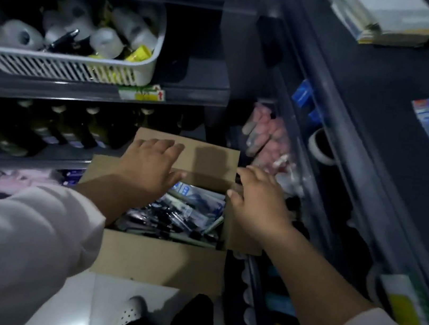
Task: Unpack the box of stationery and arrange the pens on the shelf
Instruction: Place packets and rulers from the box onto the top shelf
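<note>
- Between shop shelves (190,90), the box (159,260) stands open, pens (180,218) packed inside.
- Left hand (152,164), fingers spread, presses the far flap (208,158); right hand (258,194) covers the side flap (241,238), grip unclear.
- Unpacking seemingly not begun.

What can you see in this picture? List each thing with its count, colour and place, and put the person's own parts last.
Open cardboard box: one, brown, low between the shelf units.
Packs of pens: many, black and clear, inside the box.
Slotted plastic basket: one, white, upper left shelf.
Rolls: several, white, in the basket.
Glass bottles: a row, dark, shelf below the basket.
Soft packets: several, pink, right shelf beyond the box.
Perforated shoe: one, white, bottom centre.
Left hand: one, fingers straight, on the far flap.
Right hand: one, at the right flap; grip unclear.
</note>
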### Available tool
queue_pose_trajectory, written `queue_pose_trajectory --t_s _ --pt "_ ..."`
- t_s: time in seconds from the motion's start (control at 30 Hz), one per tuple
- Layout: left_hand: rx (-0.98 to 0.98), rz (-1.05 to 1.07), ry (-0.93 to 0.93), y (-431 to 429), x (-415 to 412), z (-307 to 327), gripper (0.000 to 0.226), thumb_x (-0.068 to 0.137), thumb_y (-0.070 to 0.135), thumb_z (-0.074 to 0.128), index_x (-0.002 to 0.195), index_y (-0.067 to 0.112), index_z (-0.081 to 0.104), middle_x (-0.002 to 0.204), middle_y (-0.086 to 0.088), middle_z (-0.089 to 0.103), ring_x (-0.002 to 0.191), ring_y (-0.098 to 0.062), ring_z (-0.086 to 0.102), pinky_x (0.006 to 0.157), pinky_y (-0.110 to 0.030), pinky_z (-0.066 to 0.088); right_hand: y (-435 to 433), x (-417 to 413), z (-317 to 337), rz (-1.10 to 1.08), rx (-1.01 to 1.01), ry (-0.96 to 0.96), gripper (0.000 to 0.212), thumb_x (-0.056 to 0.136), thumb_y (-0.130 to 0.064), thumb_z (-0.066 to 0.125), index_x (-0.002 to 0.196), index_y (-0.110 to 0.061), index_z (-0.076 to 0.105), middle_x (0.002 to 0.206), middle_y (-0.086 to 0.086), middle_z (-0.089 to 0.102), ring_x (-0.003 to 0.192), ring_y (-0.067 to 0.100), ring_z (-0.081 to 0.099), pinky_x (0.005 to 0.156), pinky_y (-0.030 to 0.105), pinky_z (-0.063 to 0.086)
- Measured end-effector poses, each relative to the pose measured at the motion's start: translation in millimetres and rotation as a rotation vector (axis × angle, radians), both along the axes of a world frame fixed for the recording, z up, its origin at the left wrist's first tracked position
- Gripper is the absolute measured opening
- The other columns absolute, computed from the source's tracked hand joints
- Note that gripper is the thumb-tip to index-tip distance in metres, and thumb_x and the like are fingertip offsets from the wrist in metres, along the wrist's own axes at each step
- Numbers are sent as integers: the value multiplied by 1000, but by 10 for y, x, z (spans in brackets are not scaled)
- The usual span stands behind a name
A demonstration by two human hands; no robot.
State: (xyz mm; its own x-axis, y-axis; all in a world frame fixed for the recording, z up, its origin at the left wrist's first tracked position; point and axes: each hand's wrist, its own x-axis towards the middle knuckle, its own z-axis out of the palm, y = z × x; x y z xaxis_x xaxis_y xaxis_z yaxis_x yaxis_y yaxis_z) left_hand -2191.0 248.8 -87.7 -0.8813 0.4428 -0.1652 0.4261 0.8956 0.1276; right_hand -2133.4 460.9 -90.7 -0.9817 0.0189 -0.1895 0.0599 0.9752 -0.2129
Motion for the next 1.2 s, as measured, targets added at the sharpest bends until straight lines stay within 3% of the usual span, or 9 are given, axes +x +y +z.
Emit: queue_pose_trajectory --t_s 0.3,0.4,0.53,0.67,0.87,1.0,1.13,1.2 --pt "-28 73 -169 -147 -62 -915 62 94 52 37 147 19 27 151 -7 33 135 -28 32 108 -37 25 -145 -294 -1173 -53 -86 -229 45 96 -31 50 136 -11 44 139 11 43 125 30 41 97 35 39" --pt "-31 76 -212 -100 -103 -1216 61 95 50 38 147 19 27 151 -6 33 136 -27 31 108 -36 24 -107 -435 -1562 -38 -77 -275 35 96 -28 50 128 -12 48 132 11 48 115 30 48 86 35 45" --pt "-30 90 -275 -3 -182 -1624 63 95 51 37 147 18 26 151 -6 31 137 -26 29 111 -38 24 -102 -649 -1949 -7 -45 -306 38 92 -14 53 130 -14 48 134 11 47 119 30 47 89 36 47" --pt "-21 88 -296 107 -315 -1962 61 95 50 38 146 18 29 151 -5 31 136 -27 29 111 -40 27 -145 -859 -2242 37 15 -355 35 87 -5 57 121 -11 51 122 12 55 105 30 55 74 34 44" --pt "-36 85 -320 91 -429 -2409 57 96 46 37 146 20 28 155 -4 24 142 -25 20 112 -39 20 -194 -887 -2591 38 109 -430 58 90 -12 53 143 -16 30 141 12 41 124 32 44 98 40 39" --pt "-84 48 -395 4 -469 -2618 60 96 50 33 148 23 21 157 -3 17 144 -26 12 115 -45 16 -227 -928 -2678 -15 136 -497 56 89 -16 59 139 -18 34 138 11 43 124 33 43 99 40 38" --pt "-148 3 -394 -94 -457 -2711 64 93 59 29 144 21 31 151 -3 31 140 -26 24 111 -48 24 -258 -946 -2767 -9 186 -592 41 93 -17 54 133 -17 45 139 12 46 129 31 40 107 41 30" --pt "-164 -11 -383 -143 -435 -2727 61 93 60 29 141 22 34 149 -2 34 138 -26 27 109 -47 25 -252 -970 -2811 -8 141 -663 44 96 -12 49 139 -13 40 145 14 40 130 31 41 107 43 33"
